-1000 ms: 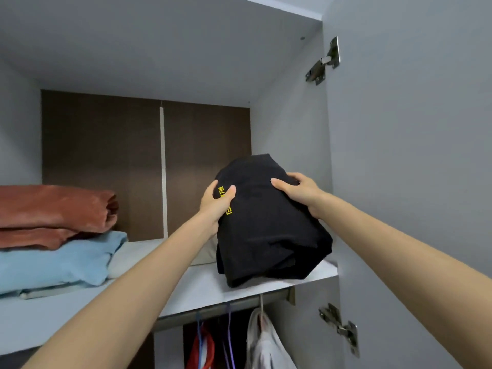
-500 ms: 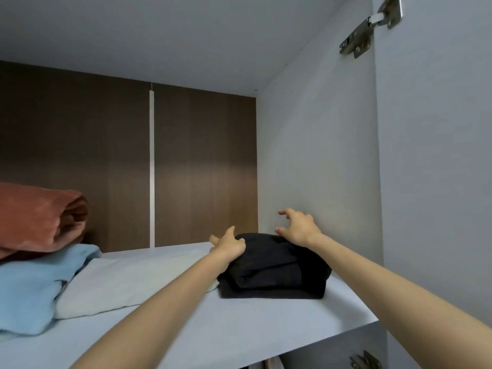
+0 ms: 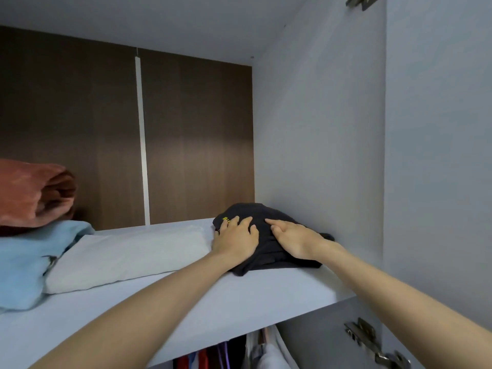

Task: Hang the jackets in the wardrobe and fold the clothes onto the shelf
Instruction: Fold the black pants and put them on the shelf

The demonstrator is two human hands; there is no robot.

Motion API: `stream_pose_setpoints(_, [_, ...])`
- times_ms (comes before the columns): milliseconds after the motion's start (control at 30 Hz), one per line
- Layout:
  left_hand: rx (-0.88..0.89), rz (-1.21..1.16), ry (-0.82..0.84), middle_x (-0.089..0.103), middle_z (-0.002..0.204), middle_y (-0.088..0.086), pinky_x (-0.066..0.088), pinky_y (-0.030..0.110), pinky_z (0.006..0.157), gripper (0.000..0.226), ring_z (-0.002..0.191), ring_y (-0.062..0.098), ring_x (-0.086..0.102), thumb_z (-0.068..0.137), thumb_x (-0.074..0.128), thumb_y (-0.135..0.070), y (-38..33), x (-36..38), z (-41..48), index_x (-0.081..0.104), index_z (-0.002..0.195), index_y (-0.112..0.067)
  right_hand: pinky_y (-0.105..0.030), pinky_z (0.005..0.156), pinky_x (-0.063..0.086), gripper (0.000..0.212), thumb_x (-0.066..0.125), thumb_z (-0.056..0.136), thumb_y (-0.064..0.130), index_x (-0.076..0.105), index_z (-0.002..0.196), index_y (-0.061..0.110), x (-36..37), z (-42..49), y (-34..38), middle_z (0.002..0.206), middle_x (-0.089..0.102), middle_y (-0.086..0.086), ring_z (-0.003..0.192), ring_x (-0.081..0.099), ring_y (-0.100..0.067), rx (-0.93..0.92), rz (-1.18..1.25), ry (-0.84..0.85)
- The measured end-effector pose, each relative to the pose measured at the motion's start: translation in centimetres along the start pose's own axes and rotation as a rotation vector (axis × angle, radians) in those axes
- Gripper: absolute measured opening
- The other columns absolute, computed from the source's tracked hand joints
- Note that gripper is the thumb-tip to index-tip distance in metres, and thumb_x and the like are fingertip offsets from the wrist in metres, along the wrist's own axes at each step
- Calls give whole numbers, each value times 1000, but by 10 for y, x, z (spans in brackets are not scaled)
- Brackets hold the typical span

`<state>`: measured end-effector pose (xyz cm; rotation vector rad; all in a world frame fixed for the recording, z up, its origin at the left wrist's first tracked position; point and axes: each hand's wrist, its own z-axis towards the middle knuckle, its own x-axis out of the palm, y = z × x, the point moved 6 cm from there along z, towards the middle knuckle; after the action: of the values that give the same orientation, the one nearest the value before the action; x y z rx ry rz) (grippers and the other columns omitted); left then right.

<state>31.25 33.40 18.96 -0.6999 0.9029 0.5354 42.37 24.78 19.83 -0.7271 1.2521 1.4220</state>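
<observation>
Pressing flat (fingers straight), left hand (image 3: 237, 239) and right hand (image 3: 295, 241) on black garment (image 3: 266, 258).

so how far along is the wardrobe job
Done: the folded black garment lies on the shelf by the right wall, next to a white folded piece, a blue one and a rust one. Hanging clothes show below the shelf. In hand: the left hand and right hand lie flat on the black garment, seemingly pressing it. Left: letting go. Whether more clothes wait out of view cannot be told.
</observation>
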Motion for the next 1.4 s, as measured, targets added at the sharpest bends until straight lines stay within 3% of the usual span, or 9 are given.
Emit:
stream_pose_setpoints(100, [-36,2,13,23,157,7,13,45,118,49,147,25,11,103,24,-36,0,4,5,29,149,-23,-33,117,18,47,14,105,32,28,150,31,1,6,-4,156,28,5,143,25,-15,12,4,-54])
stream_pose_setpoints(333, [-50,-17,47,20,158,6,13,45,119,50,147,24,9,103,23,-37,-1,1,5,27,150,-22,-38,112,27,45,15,104,33,33,146,34,1,8,-9,150,40,1,137,35,-21,32,-36,-131])
stream_pose_setpoints(467, [-42,11,50,34,151,8,32,43,110,47,140,27,28,102,30,-32,-6,-17,-13,33,147,-18,-38,104,37,40,27,103,37,46,137,31,-7,-10,-8,138,52,-1,127,46,-23,64,8,-200])
stream_pose_setpoints(600, [115,209,-98,50,138,4,41,39,97,42,122,26,49,100,36,-29,-35,-57,-45,41,141,-25,-34,92,46,31,47,97,28,57,126,28,-38,-44,5,128,60,7,120,51,-17,-14,-17,-345])
stream_pose_setpoints(867, [313,243,-338,56,132,-3,45,36,90,39,113,22,55,100,38,-32,-87,-113,-160,46,138,-28,-33,77,46,27,49,94,24,58,119,30,-87,-161,38,119,62,10,113,51,-16,-163,-113,-586])
stream_pose_setpoints(1100, [276,163,-354,55,133,-7,42,30,90,39,116,16,53,99,41,-34,-99,-123,-261,47,138,-30,-28,73,41,27,48,95,27,58,120,32,-64,-257,51,116,61,17,108,51,-8,-185,-58,-524])
stream_pose_setpoints(1267, [268,111,-360,57,131,-6,44,31,89,40,116,15,54,99,43,-35,-110,-135,-319,47,138,-29,-30,79,47,25,50,95,27,59,118,33,-56,-310,62,118,61,17,112,51,-10,-155,-12,-476])
stream_pose_setpoints(1400, [280,113,-358,55,132,-7,47,33,89,41,116,16,53,98,45,-36,-119,-148,-364,45,139,-31,-28,73,41,25,51,94,27,59,117,32,-56,-353,76,114,61,17,108,52,-10,-151,-17,-481])
